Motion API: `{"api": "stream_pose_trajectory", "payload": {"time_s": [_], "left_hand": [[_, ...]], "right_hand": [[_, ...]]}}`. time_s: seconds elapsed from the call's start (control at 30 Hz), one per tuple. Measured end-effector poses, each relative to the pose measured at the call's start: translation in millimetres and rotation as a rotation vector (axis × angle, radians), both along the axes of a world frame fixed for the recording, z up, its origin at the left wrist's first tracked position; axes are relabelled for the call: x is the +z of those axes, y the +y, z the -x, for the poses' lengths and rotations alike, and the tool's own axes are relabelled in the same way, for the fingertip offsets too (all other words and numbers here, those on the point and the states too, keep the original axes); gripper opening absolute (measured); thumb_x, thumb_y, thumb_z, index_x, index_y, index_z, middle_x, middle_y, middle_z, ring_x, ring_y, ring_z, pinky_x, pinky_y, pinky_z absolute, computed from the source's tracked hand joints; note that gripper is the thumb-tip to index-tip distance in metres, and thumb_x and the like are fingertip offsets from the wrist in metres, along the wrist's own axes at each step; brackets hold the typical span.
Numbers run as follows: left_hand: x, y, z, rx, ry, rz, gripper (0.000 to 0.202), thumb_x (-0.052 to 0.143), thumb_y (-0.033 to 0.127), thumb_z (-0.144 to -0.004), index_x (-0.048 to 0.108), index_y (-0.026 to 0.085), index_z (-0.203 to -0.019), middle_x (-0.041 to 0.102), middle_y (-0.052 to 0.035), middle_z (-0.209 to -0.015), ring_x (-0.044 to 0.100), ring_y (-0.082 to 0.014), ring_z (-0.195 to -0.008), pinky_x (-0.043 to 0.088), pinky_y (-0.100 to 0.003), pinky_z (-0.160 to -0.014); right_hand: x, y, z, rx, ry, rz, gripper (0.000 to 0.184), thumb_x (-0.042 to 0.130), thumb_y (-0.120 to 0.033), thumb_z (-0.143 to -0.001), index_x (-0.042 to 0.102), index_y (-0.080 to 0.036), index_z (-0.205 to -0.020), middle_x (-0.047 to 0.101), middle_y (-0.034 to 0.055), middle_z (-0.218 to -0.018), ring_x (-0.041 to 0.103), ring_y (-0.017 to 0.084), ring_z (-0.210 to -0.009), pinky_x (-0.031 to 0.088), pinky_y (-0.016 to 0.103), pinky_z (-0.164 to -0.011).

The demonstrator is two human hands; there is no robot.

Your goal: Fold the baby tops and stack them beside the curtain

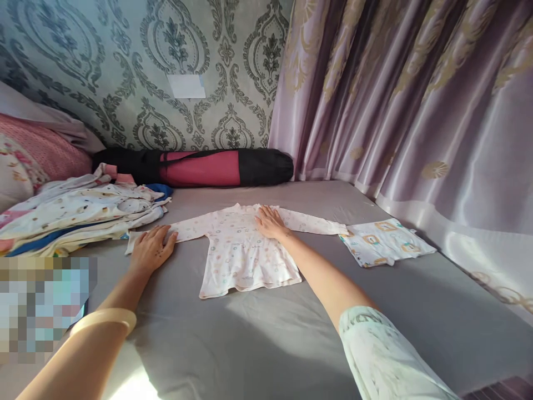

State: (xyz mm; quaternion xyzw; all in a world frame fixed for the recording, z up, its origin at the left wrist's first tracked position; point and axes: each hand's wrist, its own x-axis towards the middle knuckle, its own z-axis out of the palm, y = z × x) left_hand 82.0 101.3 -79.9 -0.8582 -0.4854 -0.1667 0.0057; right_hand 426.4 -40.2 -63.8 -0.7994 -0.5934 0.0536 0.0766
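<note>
A small long-sleeved shirt [245, 253], pale with a fine print, lies spread out on a grey sheet, both sleeves stretched to the sides. My left hand [153, 247] rests flat on the end of its left sleeve, fingers loosely extended. Near the collar, at the upper right of the chest, my right hand [271, 221] presses down with its fingers straight. Neither hand grips the fabric. The right cuff reaches the edge of a folded white garment [387, 241] with an orange and green animal print.
A heap of loose clothes [91, 208] lies on the left. Along the patterned wall is a black and red rolled bag [200, 168]. Purple curtains [375, 100] hang at the right. The grey sheet [258, 339] extends toward me. A blurred patch covers the lower left.
</note>
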Motion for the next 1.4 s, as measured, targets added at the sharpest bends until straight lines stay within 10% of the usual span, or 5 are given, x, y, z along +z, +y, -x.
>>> {"api": "stream_pose_trajectory", "payload": {"time_s": [0.5,0.7,0.93,1.2,1.4], "left_hand": [[2.7,2.8,1.1,0.026,0.001,-0.008,0.051,0.034,0.047,-0.094,0.057,0.015,-0.127,0.057,-0.0128,-0.138,0.052,-0.0265,-0.126,0.038,-0.039,-0.106],[11.1,-15.5,-2.3,0.11,0.014,-0.222,0.045,0.04,0.047,-0.093,0.062,0.015,-0.117,0.061,-0.0135,-0.121,0.05,-0.0289,-0.116,0.033,-0.04,-0.098],[20.9,-27.2,-4.4,0.18,0.101,-0.207,0.046,0.03,0.044,-0.097,0.064,0.014,-0.108,0.06,-0.0141,-0.117,0.046,-0.0272,-0.113,0.03,-0.037,-0.091],[49.5,-79.6,-20.5,0.147,0.135,0.249,0.04,0.04,0.044,-0.091,0.069,0.017,-0.092,0.066,-0.013,-0.113,0.056,-0.0326,-0.112,0.038,-0.046,-0.093],[41.2,-121.6,-26.5,0.092,0.068,0.443,0.043,0.048,0.057,-0.082,0.067,0.02,-0.071,0.071,-0.0133,-0.095,0.062,-0.0366,-0.102,0.042,-0.047,-0.087]], "right_hand": [[-12.1,21.2,-19.8,0.016,0.157,-0.111,0.06,0.029,-0.042,-0.101,0.03,-0.013,-0.154,0.021,0.0104,-0.163,0.016,0.022,-0.151,0.012,0.041,-0.121],[8.0,-30.6,-30.0,-0.139,0.266,-0.462,0.042,0.035,-0.024,-0.095,0.056,-0.016,-0.131,0.061,0.0113,-0.132,0.056,0.019,-0.12,0.041,0.029,-0.101],[17.5,-130.9,-23.2,-0.22,0.26,-0.102,0.027,0.046,-0.031,-0.085,0.057,-0.02,-0.063,0.054,-0.0024,-0.06,0.051,0.013,-0.061,0.029,0.023,-0.054],[33.3,-169.2,16.6,-0.289,0.21,0.116,0.037,0.052,-0.047,-0.084,0.052,-0.022,-0.056,0.056,0.0006,-0.059,0.052,0.014,-0.061,0.025,0.024,-0.052],[37.3,-174.9,30.6,-0.296,0.186,0.213,0.046,0.051,-0.052,-0.083,0.047,-0.022,-0.049,0.051,0.0018,-0.053,0.053,0.016,-0.057,0.026,0.026,-0.051]]}}
